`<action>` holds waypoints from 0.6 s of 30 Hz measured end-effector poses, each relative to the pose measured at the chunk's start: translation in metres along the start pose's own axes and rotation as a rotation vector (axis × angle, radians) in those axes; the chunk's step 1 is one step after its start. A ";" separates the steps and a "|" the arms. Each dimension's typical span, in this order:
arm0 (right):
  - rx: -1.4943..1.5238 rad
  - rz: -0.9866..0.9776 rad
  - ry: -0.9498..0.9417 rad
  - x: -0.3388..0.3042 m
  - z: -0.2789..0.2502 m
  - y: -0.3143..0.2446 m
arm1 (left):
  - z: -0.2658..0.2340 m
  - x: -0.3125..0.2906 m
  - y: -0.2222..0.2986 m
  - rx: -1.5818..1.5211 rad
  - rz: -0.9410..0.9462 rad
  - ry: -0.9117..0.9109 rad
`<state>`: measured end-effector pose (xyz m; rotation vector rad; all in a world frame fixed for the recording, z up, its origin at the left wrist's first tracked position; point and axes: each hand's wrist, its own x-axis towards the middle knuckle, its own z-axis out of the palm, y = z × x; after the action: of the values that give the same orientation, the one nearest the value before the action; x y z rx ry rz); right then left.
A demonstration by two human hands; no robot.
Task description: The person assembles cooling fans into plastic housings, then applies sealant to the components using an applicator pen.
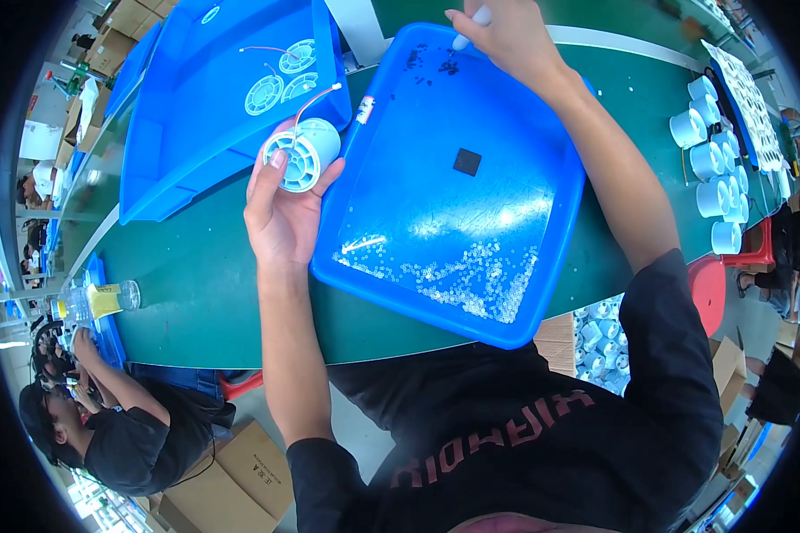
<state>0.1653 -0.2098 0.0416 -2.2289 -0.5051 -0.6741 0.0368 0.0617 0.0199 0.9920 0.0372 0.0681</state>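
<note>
Our left hand (283, 213) grips a pale cup (320, 140), its wire (306, 106) sticking out loose (a snag could, we think, pull it free). Right of that hand spreads the blue tray (400, 186). Farther out, our right hand (512, 40) pinches a white pen-like tool (461, 41) near small dark pieces (450, 67); a jerk there might scatter them.

Pale blue cup (320, 140), blue tray (409, 178), green table (209, 298), black square (468, 162)
</note>
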 end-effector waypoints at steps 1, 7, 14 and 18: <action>0.000 0.001 0.002 0.000 0.000 0.001 | 0.000 0.000 0.000 0.002 0.004 0.000; 0.035 0.008 0.001 0.001 -0.001 0.002 | 0.000 -0.001 0.000 -0.003 0.007 -0.011; 0.044 0.024 0.014 0.001 -0.004 -0.001 | 0.001 -0.001 0.000 0.003 0.003 -0.008; 0.062 0.051 0.000 -0.001 -0.003 0.002 | 0.001 0.000 -0.001 0.007 0.004 -0.009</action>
<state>0.1649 -0.2135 0.0419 -2.1758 -0.4618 -0.6240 0.0370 0.0604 0.0201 0.9996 0.0273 0.0668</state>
